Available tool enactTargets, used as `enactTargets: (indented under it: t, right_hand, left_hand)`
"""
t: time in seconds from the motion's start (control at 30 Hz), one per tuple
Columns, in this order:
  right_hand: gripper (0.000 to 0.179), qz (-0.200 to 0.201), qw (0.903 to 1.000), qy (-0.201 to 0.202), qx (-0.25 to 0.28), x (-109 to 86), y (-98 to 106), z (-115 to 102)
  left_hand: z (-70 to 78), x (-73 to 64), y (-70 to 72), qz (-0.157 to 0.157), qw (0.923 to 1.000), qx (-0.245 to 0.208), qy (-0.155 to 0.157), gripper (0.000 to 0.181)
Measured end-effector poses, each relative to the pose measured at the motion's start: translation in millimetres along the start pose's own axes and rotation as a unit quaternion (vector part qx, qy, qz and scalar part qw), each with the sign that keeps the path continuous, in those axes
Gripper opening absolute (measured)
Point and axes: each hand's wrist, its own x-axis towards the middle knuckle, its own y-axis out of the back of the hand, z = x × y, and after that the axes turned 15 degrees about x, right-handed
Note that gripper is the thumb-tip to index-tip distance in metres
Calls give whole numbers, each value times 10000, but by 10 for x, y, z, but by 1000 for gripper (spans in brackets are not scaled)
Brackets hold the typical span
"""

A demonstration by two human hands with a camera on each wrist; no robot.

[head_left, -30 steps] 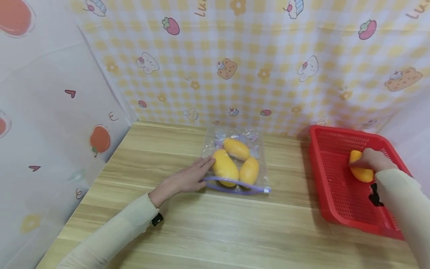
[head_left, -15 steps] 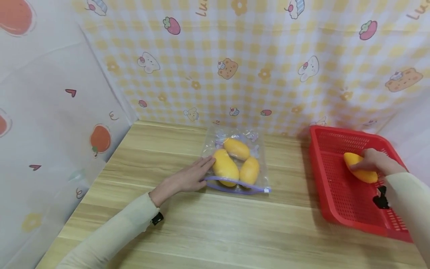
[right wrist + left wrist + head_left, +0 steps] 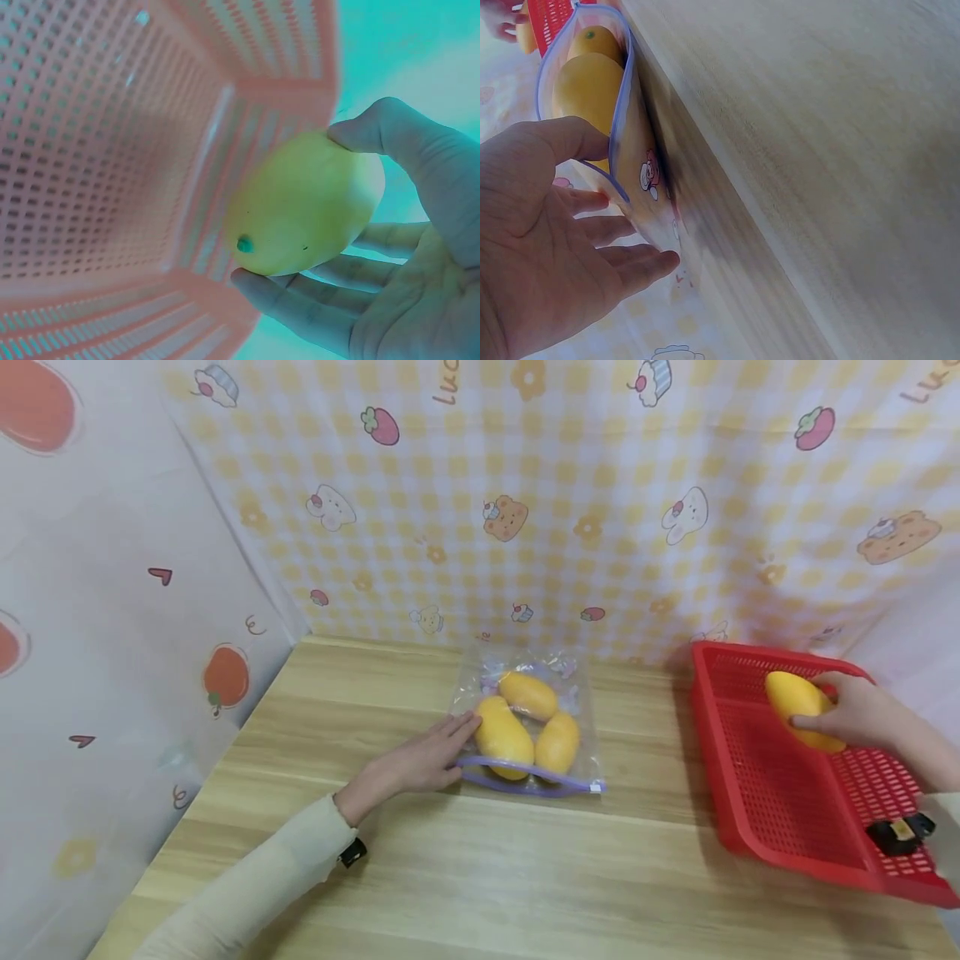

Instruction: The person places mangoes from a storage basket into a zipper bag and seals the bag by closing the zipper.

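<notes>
A yellow mango (image 3: 797, 697) is gripped by my right hand (image 3: 862, 714) over the red basket. In the right wrist view, the thumb and fingers curl round this mango (image 3: 300, 206), its small stem end showing. My left hand (image 3: 416, 762) rests, fingers fairly straight, at the left side of a clear zip bag (image 3: 588, 693) lying on the table. Inside the bag are three mangoes (image 3: 504, 739). The left wrist view shows the bag's purple-edged mouth (image 3: 622, 112) parted, the thumb at its rim and the other fingers (image 3: 641, 274) loosely spread along the bag.
The red plastic basket (image 3: 716, 760) with perforated walls stands at the right of the wooden table (image 3: 480, 877). Behind the table hangs a yellow checked cloth (image 3: 585, 468), and a white patterned sheet (image 3: 112, 635) borders the left.
My right hand has lifted the mango off the basket's bottom, and the wrist has swung out to the right. The left hand and the bag stay where they were.
</notes>
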Motion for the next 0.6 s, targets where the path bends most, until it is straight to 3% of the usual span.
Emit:
enactTargets:
  t: [0.2, 0.6]
  right_hand:
    - [78, 411, 9983, 390, -140, -213, -68, -296]
    - [80, 617, 9972, 195, 381, -558, -171, -742]
  left_hand:
    - [2, -18, -34, 63, 10000, -53, -12, 82]
    - [0, -15, -51, 96, 9999, -72, -10, 81]
